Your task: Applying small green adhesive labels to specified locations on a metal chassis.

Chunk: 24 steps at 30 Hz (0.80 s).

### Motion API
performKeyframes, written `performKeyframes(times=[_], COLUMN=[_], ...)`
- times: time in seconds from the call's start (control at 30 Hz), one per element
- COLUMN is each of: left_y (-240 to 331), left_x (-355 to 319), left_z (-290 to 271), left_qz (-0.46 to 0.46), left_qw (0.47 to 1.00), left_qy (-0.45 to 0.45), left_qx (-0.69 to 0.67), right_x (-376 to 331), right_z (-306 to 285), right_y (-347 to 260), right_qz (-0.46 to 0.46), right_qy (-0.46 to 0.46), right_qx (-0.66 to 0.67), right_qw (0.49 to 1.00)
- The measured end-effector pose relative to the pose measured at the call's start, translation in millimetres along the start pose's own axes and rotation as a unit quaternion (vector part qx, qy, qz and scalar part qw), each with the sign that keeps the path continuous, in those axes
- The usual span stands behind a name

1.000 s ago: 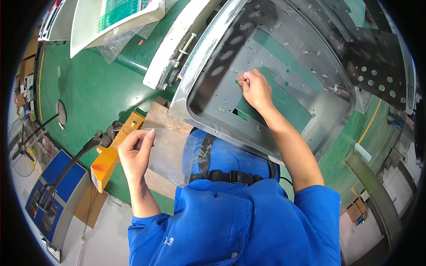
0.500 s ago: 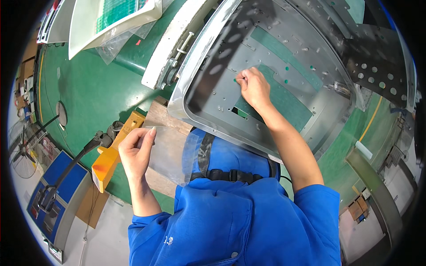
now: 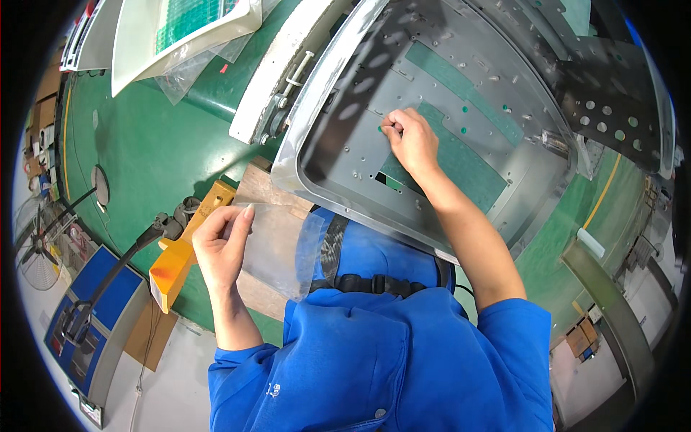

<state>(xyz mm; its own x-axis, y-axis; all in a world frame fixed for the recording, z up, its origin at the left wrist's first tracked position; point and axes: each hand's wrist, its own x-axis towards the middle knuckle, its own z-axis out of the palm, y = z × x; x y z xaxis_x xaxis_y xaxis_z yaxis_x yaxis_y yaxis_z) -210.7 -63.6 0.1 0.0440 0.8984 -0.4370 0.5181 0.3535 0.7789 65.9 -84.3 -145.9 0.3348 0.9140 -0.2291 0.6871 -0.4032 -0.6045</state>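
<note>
My left hand [image 3: 222, 241] pinches a corner of a clear plastic sheet [image 3: 277, 248], which hangs to the right of it in front of my body. My right hand [image 3: 412, 140] reaches into a large grey metal housing [image 3: 345, 147] with rounded corners, thumb and fingers pinched together. At its fingertips a small green dot [image 3: 381, 129] shows, close to the housing's inner face. Several similar green dots [image 3: 464, 130] sit on that face to the right of the hand. Two flat green rectangular areas [image 3: 471, 169] lie on the same face, one partly behind my right hand.
Left of my left hand stands a yellow metal bracket [image 3: 173, 259]. A wooden board [image 3: 263, 291] lies below the sheet. At the upper left is a white bin [image 3: 133, 50] with green items. A perforated dark panel [image 3: 604, 108] rises at the right. A fan [image 3: 37, 263] stands far left.
My right hand stays almost in place at the housing's face, with only a slight shift of the fingers. The left hand holds the sheet as before.
</note>
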Motion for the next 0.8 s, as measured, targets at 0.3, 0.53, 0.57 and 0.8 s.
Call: performKeyframes(times=[0.3,0.53,0.57,0.8], left_y=[23,60,59,64], left_x=[-4,7,8,6], left_z=[1,41,47,72], left_qz=[0.021,0.118,0.152,0.124], left_qw=[0.998,0.978,0.971,0.955], left_qy=[-0.025,-0.149,-0.168,-0.224], left_qx=[-0.057,-0.08,-0.074,-0.146], right_x=[20,-37,-46,-66], right_z=[-9,-103,-110,-117], right_y=[4,-97,-104,-86], right_qz=[0.122,-0.111,-0.143,-0.017], right_qy=[-0.048,-0.19,-0.191,-0.188], right_qx=[0.012,0.384,0.351,0.4], right_qw=[0.991,0.897,0.905,0.897])
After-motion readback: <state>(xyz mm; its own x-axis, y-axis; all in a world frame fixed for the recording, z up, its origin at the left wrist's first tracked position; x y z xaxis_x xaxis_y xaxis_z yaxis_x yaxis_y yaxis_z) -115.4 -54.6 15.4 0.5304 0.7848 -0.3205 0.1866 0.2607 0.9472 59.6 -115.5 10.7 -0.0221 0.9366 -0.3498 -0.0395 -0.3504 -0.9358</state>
